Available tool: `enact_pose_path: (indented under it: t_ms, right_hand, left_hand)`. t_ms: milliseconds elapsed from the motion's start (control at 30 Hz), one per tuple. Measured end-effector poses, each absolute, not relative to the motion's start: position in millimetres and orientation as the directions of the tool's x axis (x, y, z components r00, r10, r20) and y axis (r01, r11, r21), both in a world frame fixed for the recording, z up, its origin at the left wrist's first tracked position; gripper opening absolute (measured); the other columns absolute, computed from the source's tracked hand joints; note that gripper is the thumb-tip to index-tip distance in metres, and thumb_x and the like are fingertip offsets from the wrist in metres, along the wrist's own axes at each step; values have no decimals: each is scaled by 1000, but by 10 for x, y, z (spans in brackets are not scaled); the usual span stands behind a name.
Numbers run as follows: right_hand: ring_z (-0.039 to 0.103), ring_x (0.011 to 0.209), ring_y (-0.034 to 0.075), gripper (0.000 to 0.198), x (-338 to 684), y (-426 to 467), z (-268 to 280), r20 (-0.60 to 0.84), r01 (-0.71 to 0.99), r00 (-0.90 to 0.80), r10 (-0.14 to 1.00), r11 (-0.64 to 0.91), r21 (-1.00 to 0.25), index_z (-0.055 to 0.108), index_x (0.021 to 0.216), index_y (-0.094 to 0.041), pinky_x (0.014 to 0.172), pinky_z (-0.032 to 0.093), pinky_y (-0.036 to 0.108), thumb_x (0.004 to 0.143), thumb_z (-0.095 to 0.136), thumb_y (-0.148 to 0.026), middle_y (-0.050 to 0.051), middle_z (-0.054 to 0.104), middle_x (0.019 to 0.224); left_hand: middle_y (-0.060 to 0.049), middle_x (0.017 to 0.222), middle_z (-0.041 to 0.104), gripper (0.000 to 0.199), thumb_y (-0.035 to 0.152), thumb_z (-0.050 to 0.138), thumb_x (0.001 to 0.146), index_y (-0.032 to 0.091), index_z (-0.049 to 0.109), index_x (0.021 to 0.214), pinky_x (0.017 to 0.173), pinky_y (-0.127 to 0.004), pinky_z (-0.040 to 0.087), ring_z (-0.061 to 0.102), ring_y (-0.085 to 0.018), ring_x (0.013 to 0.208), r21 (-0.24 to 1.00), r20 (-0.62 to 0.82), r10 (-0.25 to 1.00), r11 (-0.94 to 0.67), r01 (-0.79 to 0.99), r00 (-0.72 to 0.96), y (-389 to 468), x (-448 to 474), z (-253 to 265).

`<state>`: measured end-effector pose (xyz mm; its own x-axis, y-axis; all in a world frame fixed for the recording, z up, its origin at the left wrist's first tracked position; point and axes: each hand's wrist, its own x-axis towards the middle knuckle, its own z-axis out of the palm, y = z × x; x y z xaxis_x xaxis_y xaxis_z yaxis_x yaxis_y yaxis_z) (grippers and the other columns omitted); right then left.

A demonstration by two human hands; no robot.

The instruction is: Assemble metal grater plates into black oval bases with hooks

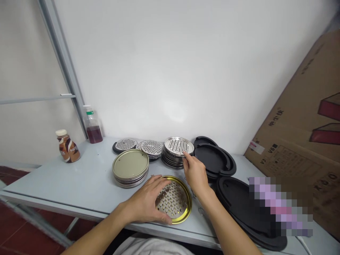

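A round grater disc with raised teeth (174,200) lies in a gold-rimmed round lid (188,209) near the table's front edge. My left hand (146,202) spans its left side, fingers on the far rim and thumb on the near rim, gripping it. Behind it rises a stack of shiny slotted metal discs (176,161). My right hand (196,171) is at the front right of that stack, index finger and thumb closed on the edge of the top slotted disc (178,146). To the left sits a stack of plain gold-coloured round lids (130,164).
Grater discs in black holders (151,148) and another grater (126,144) stand at the back. Black plastic rings and trays (212,159) fill the right side, with a larger black tray (239,202) in front. Two bottles (67,147) (93,129) stand left; a cardboard box (300,141) leans right.
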<state>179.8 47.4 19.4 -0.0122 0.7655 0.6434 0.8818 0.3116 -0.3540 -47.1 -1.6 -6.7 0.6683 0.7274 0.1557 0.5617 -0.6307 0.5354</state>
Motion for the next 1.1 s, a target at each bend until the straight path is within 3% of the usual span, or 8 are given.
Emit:
enact_pose_path:
  t_ms: [233,533,733,833,900,1000,1100]
  right_hand:
    - [70,79,25,30,1834,555,127,706,862,28,707,341,-376,72,103,-17,75,52,35,96,44,-25,12,75,88]
    - [71,80,24,27,1863,505,157,791,816,46,610,434,-382,71,98,-18,75,54,36,96,47,-30,11,76,89]
    - [66,70,19,16,1873,127,273,823,741,108,558,506,-440,67,101,-21,69,55,33,95,56,-31,5,70,82]
    - [59,59,16,9,1915,-102,332,761,543,171,626,585,-602,65,97,-24,58,53,30,91,63,-31,-2,56,70]
    - [55,52,13,6,1953,-219,366,692,394,196,695,591,-704,66,89,-25,47,49,27,89,67,-30,-2,52,73]
    - [52,44,9,11,2005,-329,390,581,153,242,777,560,-814,63,87,-24,38,45,26,85,71,-32,1,59,89]
    - [52,41,10,18,2031,-385,352,438,-22,248,864,457,-889,60,91,-23,38,43,24,85,71,-36,-2,63,69]
  left_hand:
    - [-14,159,33,111,69,81,60,22,38,151,117,-62,20,18,-42,148,508,101,717,-633,584,689,-39,-489,-61]
    - [-14,158,36,110,68,82,59,24,39,151,116,-63,22,20,-42,147,523,111,717,-631,574,688,-33,-487,-51]
    - [-15,156,37,116,66,84,56,21,35,152,117,-61,22,23,-42,146,519,148,721,-639,567,677,-16,-507,-122]
    - [-17,155,37,121,64,86,53,21,32,152,117,-59,25,26,-42,145,532,182,736,-632,564,652,-7,-510,-168]
    - [-19,153,38,121,62,88,52,21,31,151,116,-58,26,28,-41,144,546,216,736,-636,546,642,-6,-505,-183]
    - [-21,152,38,121,60,89,52,20,31,150,116,-57,27,32,-41,141,556,242,739,-637,535,629,-10,-494,-188]
    - [-22,151,38,123,59,90,50,18,30,149,115,-57,29,34,-42,140,573,220,768,-601,557,602,-16,-488,-183]
